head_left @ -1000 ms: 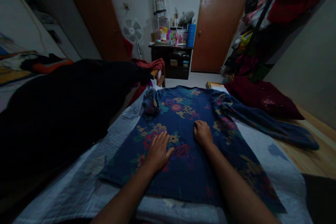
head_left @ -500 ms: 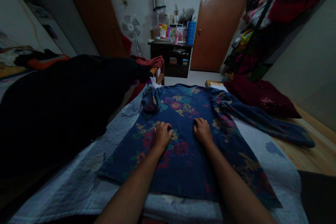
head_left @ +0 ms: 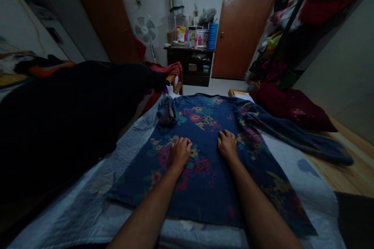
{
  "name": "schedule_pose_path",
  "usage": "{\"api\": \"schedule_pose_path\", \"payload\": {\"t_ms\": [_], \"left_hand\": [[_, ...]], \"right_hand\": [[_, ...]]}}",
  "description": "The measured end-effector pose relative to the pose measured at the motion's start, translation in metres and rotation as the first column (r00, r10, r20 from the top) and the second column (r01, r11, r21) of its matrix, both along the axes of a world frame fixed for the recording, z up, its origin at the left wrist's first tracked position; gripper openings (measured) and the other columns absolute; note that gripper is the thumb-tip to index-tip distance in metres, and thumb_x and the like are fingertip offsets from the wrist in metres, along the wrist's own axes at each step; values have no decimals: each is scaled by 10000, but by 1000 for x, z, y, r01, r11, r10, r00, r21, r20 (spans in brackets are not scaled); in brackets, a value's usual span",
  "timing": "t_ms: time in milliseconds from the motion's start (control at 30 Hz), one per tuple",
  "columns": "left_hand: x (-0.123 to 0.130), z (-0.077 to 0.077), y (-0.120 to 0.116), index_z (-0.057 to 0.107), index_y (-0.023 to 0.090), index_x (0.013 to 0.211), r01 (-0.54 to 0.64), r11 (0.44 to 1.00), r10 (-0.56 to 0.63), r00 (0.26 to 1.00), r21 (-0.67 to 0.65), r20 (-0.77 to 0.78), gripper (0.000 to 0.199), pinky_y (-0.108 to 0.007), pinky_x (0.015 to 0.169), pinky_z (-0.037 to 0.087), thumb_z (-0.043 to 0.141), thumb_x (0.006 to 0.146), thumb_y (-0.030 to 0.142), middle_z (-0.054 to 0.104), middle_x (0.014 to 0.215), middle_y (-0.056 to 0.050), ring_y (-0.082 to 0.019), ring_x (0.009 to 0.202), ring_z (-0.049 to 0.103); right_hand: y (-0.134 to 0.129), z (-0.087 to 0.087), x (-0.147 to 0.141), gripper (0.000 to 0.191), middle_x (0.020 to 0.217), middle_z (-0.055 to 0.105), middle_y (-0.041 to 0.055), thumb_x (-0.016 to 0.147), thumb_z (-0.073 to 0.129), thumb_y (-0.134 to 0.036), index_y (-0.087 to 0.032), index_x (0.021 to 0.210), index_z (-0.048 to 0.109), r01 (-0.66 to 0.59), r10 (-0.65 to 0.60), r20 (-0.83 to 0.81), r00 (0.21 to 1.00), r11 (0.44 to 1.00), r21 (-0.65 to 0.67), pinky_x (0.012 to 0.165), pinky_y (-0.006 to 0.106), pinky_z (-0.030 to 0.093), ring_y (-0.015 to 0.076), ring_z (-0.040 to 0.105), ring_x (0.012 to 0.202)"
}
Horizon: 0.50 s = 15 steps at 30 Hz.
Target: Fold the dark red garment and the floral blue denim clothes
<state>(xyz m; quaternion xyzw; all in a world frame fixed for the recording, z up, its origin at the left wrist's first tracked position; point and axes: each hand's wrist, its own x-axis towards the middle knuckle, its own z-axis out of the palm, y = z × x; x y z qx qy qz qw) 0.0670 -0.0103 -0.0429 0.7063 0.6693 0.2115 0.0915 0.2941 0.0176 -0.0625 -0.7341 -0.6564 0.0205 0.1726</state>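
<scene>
A dark blue floral long-sleeved shirt (head_left: 210, 186) lies spread on a pale cloth (head_left: 122, 171). Its right-side sleeve stretches outward, while the left-side one is bunched close to the shoulder. My left hand (head_left: 181, 151) rests palm down on the shirt's middle, left of centre, its fingers loosely bent and holding nothing. Level with it, my right hand (head_left: 228, 144) also lies on the fabric, fingers slightly apart, with nothing in its grasp. The palms and the undersides of the fingers are hidden.
A large black heap of cloth (head_left: 73, 124) flanks the shirt on the left. At right, a maroon pillow (head_left: 292, 109) sits on a wooden surface (head_left: 350, 175). Beyond are a dark cabinet (head_left: 189, 66), a fan (head_left: 145, 30), a wooden door (head_left: 248, 23) and hanging clothes (head_left: 324, 7).
My right hand has shifted slightly to the right and forward on the shirt, its fingers a little more apart. My left hand has barely moved.
</scene>
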Motion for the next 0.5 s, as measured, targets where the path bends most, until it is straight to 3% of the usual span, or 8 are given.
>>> {"api": "schedule_pose_path", "payload": {"t_ms": [200,500], "left_hand": [[0,3,1,576,221,897,-26,1000,26,997,2,69,106,-320,851,364,499,936,282,664,963,-29,-192,963,579],[0,3,1,568,222,888,-19,1000,19,997,9,68,125,-313,842,368,483,942,295,670,947,-28,-188,947,590]], "right_hand": [[0,-1,3,379,1339,538,108,921,442,-284,-209,1219,663,-29,30,-23,999,999,32,1067,383,301,266,410,1251],[13,0,15,326,1200,644,65,839,511,-213,-209,1110,692,-19,19,-219,975,1000,4,1006,335,331,219,527,1127]]}}
